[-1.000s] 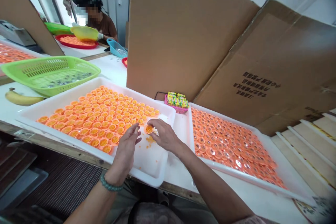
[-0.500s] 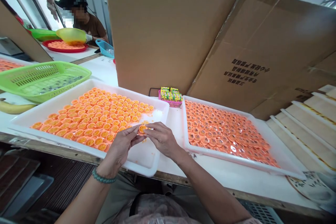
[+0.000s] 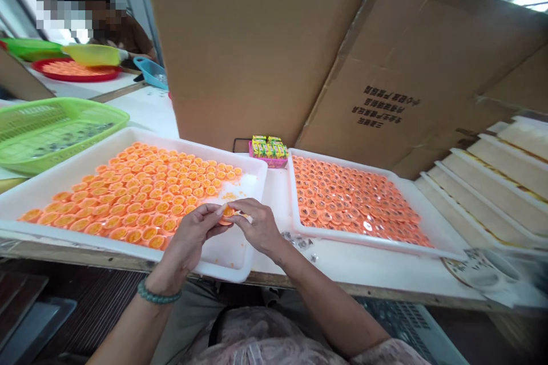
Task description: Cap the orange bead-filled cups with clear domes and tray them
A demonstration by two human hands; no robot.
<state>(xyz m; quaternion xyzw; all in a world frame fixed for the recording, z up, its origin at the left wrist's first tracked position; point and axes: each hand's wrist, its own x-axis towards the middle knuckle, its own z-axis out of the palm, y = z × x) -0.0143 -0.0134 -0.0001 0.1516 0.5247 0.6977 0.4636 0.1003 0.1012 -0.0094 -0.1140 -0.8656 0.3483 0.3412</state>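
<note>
A small round orange cup [image 3: 227,213] with a yellow-orange filling sits between my two hands, above the right end of the left white tray [image 3: 252,182]. My left hand [image 3: 192,232] pinches its left side with thumb and fingers. On the other side, my right hand [image 3: 256,223] has its fingertips closed at the cup's edge; whether a smaller piece is in them I cannot make out. Many similar orange cups [image 3: 141,194] fill the left tray in rows, with orange crumbs near my hands. The right white tray [image 3: 445,248] holds orange cups with dark, shiny centres [image 3: 351,199].
Small shiny pieces [image 3: 299,241] lie on the table by my right wrist. A pink basket [image 3: 274,163] of yellow-green packets stands between the trays, before tall cardboard [image 3: 257,51]. A green basket [image 3: 64,148] is at left, stacked trays [image 3: 492,188] at right. A co-worker [image 3: 124,34] sits at upper left.
The view has shifted, so the trays appear further left. Both hands stay together at the orange cup. Shiny pieces on the table beside my right wrist now show more fully.
</note>
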